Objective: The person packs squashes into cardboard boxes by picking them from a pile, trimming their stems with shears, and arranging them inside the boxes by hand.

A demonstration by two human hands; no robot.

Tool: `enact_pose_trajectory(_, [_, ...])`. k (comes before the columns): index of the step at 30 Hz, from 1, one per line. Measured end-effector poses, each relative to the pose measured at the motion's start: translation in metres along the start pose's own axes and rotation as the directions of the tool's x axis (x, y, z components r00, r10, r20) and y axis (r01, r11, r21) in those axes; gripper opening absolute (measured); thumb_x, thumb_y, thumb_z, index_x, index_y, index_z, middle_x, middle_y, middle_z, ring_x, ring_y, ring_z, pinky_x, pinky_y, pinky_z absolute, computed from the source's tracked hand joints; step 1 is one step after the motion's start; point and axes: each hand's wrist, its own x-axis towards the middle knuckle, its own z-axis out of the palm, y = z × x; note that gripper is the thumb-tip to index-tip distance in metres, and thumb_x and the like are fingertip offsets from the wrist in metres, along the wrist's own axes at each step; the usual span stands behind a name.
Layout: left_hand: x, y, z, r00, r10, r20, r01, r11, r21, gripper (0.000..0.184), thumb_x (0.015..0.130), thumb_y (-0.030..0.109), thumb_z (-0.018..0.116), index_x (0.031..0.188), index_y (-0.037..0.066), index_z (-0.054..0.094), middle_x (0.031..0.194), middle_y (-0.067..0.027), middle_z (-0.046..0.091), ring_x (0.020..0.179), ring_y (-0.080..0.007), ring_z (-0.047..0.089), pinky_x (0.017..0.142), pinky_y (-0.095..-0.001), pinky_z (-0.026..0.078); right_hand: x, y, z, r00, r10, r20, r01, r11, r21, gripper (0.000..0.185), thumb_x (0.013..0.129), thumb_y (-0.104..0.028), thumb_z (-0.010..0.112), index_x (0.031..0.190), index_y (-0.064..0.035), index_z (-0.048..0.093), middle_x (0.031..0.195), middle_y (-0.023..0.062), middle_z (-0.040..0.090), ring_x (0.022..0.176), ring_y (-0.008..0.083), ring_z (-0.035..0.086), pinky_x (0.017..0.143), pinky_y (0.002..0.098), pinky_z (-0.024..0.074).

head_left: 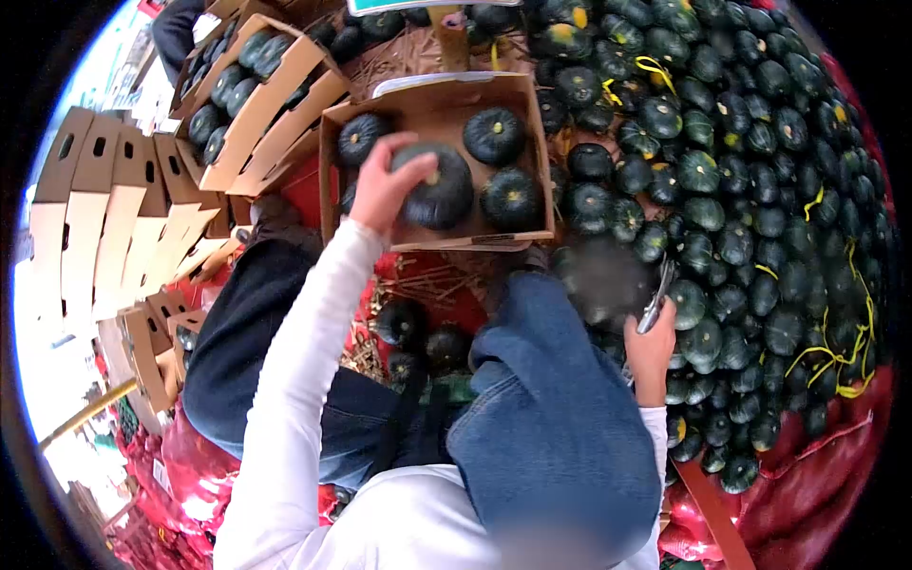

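Observation:
My left hand [388, 182] grips a dark green kabocha squash [445, 198], thumb and fingers spread over its top, inside or just above an open cardboard carton [418, 95]. Other squashes lie in the carton: one at the back left [361, 139], one at the back right [494, 136] and one at the front right [511, 199]. Part of another shows behind my left hand. Out to the right, my right hand [652, 344] is closed around metal hand clippers [657, 296], beside a large heap of squashes [731, 237].
Upright flattened or empty-looking cartons [95, 209] stand in a row at the left. A carton of squashes [237, 95] is tilted behind them. Loose squashes [401, 323] and cut stems [418, 280] lie on red sheeting by my legs. Yellow ties [841, 361] lie over the heap.

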Motion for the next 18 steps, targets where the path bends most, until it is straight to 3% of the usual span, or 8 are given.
enact_pose_trajectory(1, [0.026,-0.019,-0.008,0.978,0.198,-0.065,-0.186,0.970,0.156,0.053,0.078,0.025,0.076,0.119,0.000,0.054,0.105,-0.0117,0.063,0.089,-0.0156,0.061,0.079,-0.0276,0.051,-0.002,0.014,0.007,0.996,-0.085,-0.018,0.083,0.992,-0.100,0.063,0.074,-0.014,0.069,0.129,0.0036,0.042,0.116,0.0254,0.055,0.109,0.0424,0.053,0.095,0.0459,0.0421])
enact_pose_trajectory(2, [0.041,-0.009,-0.009,0.987,0.126,-0.101,-0.113,0.986,0.122,0.054,0.078,0.027,0.076,0.119,-0.002,0.055,0.104,-0.0109,0.064,0.090,-0.0155,0.061,0.081,-0.0279,0.050,-0.003,0.014,0.007,0.997,-0.044,0.063,0.052,0.991,-0.127,0.064,0.074,-0.014,0.069,0.129,0.0045,0.042,0.118,0.0258,0.053,0.111,0.0420,0.051,0.097,0.0456,0.0406])
enact_pose_trajectory(3, [0.068,-0.021,-0.012,0.995,-0.053,-0.084,0.038,0.985,-0.168,0.050,0.080,0.027,0.075,0.118,-0.002,0.056,0.103,-0.0102,0.064,0.093,-0.0148,0.060,0.085,-0.0284,0.048,-0.002,0.012,0.007,0.991,0.001,0.136,0.020,0.988,-0.155,0.065,0.074,-0.014,0.068,0.130,0.0053,0.041,0.120,0.0262,0.052,0.113,0.0415,0.050,0.098,0.0452,0.0392])
enact_pose_trajectory(7, [0.134,-0.068,-0.013,0.995,0.102,-0.009,-0.102,0.994,-0.050,0.041,0.089,0.025,0.067,0.119,0.000,0.059,0.108,-0.0100,0.065,0.096,-0.0165,0.061,0.085,-0.0290,0.048,-0.008,0.026,0.019,0.996,-0.025,0.088,0.041,0.981,-0.188,0.067,0.074,-0.014,0.068,0.131,0.0036,0.039,0.122,0.0254,0.051,0.114,0.0414,0.049,0.098,0.0469,0.0389])
enact_pose_trajectory(9, [0.143,-0.076,-0.024,0.956,0.241,0.170,-0.295,0.776,0.558,0.035,0.090,0.020,0.063,0.119,0.001,0.062,0.114,-0.0122,0.067,0.102,-0.0206,0.062,0.090,-0.0333,0.047,-0.010,0.021,0.019,0.997,0.032,0.072,-0.011,0.959,-0.283,0.069,0.073,-0.016,0.069,0.132,0.0021,0.039,0.125,0.0237,0.049,0.117,0.0405,0.046,0.099,0.0483,0.0379])
enact_pose_trajectory(11, [0.127,-0.052,-0.023,0.971,0.128,0.201,-0.232,0.697,0.678,0.029,0.089,0.017,0.061,0.116,0.004,0.064,0.109,-0.0147,0.068,0.101,-0.0239,0.064,0.090,-0.0338,0.047,-0.006,0.015,0.016,0.995,0.069,0.068,-0.036,0.915,-0.401,0.071,0.073,-0.017,0.070,0.133,0.0004,0.038,0.127,0.0219,0.048,0.119,0.0395,0.044,0.099,0.0496,0.0370])
enact_pose_trajectory(16, [0.089,-0.024,-0.092,0.844,0.529,-0.085,-0.425,0.759,0.494,0.023,0.087,0.009,0.058,0.108,0.003,0.068,0.101,-0.0157,0.070,0.096,-0.0235,0.067,0.086,-0.0321,0.049,-0.005,0.023,0.026,0.996,0.055,0.067,-0.001,0.776,-0.631,0.078,0.067,-0.025,0.075,0.133,-0.0034,0.039,0.125,0.0173,0.047,0.119,0.0365,0.041,0.101,0.0536,0.0304])
enact_pose_trajectory(18, [0.060,-0.016,-0.141,0.781,0.582,-0.226,-0.351,0.709,0.611,0.021,0.086,0.008,0.061,0.105,0.002,0.070,0.101,-0.0124,0.070,0.103,-0.0208,0.065,0.094,-0.0315,0.046,-0.001,0.028,0.029,0.987,0.071,0.146,0.040,0.765,-0.642,0.088,0.062,-0.031,0.079,0.134,-0.0043,0.038,0.132,0.0157,0.043,0.125,0.0358,0.036,0.106,0.0562,0.0228])
